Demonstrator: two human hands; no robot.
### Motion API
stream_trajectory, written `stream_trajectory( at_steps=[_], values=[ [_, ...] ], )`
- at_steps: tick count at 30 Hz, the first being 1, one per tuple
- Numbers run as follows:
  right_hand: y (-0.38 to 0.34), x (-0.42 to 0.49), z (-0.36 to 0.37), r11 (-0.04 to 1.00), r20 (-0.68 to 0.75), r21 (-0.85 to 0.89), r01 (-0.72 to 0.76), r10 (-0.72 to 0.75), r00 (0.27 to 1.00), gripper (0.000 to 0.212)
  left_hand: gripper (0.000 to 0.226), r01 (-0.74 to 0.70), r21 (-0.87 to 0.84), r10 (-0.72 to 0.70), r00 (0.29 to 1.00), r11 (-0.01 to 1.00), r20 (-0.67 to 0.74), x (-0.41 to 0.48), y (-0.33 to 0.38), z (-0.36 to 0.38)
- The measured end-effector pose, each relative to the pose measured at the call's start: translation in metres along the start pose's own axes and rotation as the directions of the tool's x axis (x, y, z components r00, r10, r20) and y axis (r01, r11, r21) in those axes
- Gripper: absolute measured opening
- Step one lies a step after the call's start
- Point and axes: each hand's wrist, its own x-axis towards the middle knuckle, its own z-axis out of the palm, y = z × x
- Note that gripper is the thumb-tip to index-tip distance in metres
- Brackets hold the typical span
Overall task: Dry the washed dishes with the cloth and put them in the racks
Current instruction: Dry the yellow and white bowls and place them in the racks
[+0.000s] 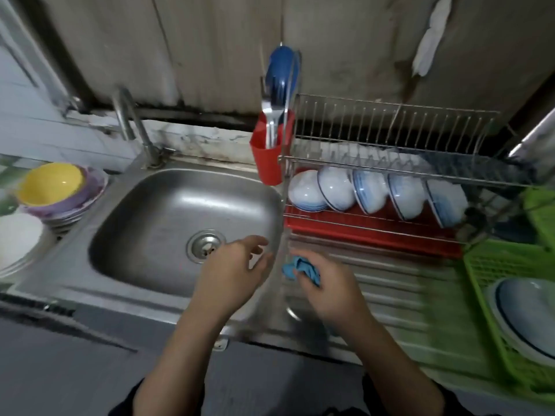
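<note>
Blue cloth (300, 267): held it bunched in the right hand (327, 291), fingers curled round it, above the steel drainboard (390, 283) just right of the sink basin (168, 205). Held the left hand (231, 271) open over the basin's right edge, fingers loosely spread, thumb apart, gripping nothing. Could not tell through the blur whether either hand touched the steel. Saw five white blue-rimmed bowls (372, 193) tilted on edge in the lower tier of the wire dish rack (390, 127), above a red drip tray (360, 232). Saw a red cutlery holder (268, 159) hung at the rack's left end, with spoons (271, 127) upright in it. Found blue-rimmed plates (522, 313) lying in a green plastic basket (480, 265) at far right, and a yellow bowl (51, 183) stacked on purple dishes (75, 202) left of the basin
</note>
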Motion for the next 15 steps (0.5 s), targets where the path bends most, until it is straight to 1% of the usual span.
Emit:
stream_trajectory(
  at_steps=[2, 7, 10, 13, 15],
  values=[
    [-0.029, 0.004, 0.025, 0.999, 0.048, -0.03, 0.016, -0.014, 0.999, 0.038, 0.027, 0.034, 0.004, -0.034, 0.999, 0.999, -0.031, -0.016, -0.03, -0.029],
    [-0.102, 0.003, 0.093, 0.995, 0.073, -0.007, 0.1, -0.099, 0.992, 0.035, 0.024, 0.117, 0.044, -0.111, 0.988, 0.992, -0.111, -0.06, -0.1, -0.099],
    [-0.138, 0.004, 0.131, 0.991, 0.109, -0.022, 0.129, -0.126, 0.986, 0.036, 0.026, 0.179, 0.052, -0.17, 0.975, 0.982, -0.143, -0.088, -0.145, -0.136],
    [-0.17, 0.007, 0.162, 0.986, 0.145, -0.039, 0.163, -0.156, 0.977, 0.035, 0.025, 0.246, 0.058, -0.232, 0.956, 0.968, -0.182, -0.113, -0.185, -0.168],
    [-0.191, 0.012, 0.178, 0.98, 0.171, -0.018, 0.198, -0.192, 0.966, 0.034, 0.024, 0.299, 0.02, -0.287, 0.933, 0.954, -0.215, -0.127, -0.209, -0.184]
  ],
)
